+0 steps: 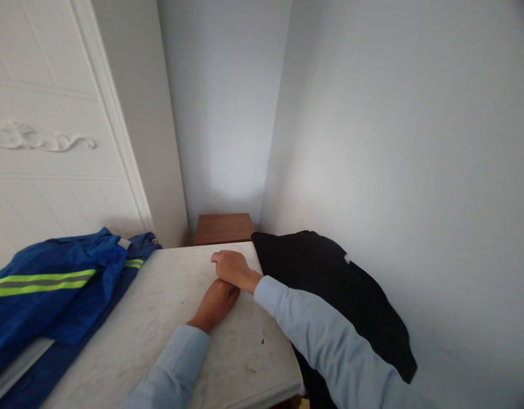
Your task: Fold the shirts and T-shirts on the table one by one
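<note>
Over the table (159, 307), near its far right part, my two hands are close together. My right hand (235, 268) is closed, its fingers curled toward the left. Just below it and nearer to me is my left hand (214, 305), also closed, its knuckles by the right wrist. Whatever either hand might hold is hidden inside the curled fingers. The table has a pale, marbled top with a few dark specks. Light blue sleeves cover both forearms.
On the left lies a blue garment (74, 307) with yellow-green reflective stripes. A black garment (313, 261) hangs along the right edge, beside the wall (393, 142). Behind the table stands a brown wooden piece (223, 227). A white cabinet (53, 108) rises at left.
</note>
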The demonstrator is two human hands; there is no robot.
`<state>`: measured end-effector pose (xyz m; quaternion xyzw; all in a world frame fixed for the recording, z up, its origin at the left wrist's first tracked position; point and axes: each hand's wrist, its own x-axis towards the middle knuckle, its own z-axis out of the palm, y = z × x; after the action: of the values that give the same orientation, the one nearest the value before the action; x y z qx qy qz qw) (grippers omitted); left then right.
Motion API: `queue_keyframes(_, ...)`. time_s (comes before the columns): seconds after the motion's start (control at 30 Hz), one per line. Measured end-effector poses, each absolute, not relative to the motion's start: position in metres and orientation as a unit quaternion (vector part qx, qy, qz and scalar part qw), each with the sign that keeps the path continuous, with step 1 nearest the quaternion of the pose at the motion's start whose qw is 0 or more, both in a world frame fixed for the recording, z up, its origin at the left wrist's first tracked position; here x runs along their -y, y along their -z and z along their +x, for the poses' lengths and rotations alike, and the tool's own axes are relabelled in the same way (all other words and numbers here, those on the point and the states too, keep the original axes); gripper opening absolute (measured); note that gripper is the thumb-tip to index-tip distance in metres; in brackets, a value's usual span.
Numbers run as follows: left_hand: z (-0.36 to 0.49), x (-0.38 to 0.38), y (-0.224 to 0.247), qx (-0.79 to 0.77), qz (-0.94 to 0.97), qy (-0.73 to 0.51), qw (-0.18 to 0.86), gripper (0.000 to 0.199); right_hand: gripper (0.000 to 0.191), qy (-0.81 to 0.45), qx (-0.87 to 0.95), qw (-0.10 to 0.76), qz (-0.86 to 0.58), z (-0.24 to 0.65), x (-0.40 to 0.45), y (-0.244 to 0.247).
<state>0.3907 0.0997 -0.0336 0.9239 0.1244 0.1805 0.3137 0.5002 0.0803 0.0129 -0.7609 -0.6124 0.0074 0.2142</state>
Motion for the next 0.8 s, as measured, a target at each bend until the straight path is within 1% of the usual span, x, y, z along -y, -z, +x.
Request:
queue_keyframes(0.13,0.379,-0.118,0.033,-0.148,0.911,-0.178,0.341,0.028,0.025,-0.069,0.599,0.308,-0.736,0.501,-0.09,0.003)
queue_keyframes(0.27,0.381,-0.133,0.031,-0.134,0.884,-0.212,0.394,0.027,0.031,-0.115,0.578,0.387,-0.709,0.511,-0.088,0.026)
queue_keyframes(0.4,0.386,-0.143,0.03,-0.169,0.867,-0.242,0.402,0.021,0.025,-0.168,0.526,0.507,-0.662,0.514,-0.084,0.039)
queue_keyframes(0.43,0.387,-0.144,0.031,-0.182,0.863,-0.25,0.4,0.021,0.023,-0.173,0.52,0.524,-0.651,0.514,-0.084,0.04)
queue_keyframes(0.53,0.389,-0.145,0.033,-0.191,0.858,-0.263,0.398,0.02,0.021,-0.181,0.527,0.542,-0.629,0.514,-0.083,0.041)
queue_keyframes(0.8,0.389,-0.132,0.031,-0.238,0.873,-0.251,0.345,0.021,0.032,-0.203,0.543,0.531,-0.619,0.516,-0.081,0.039)
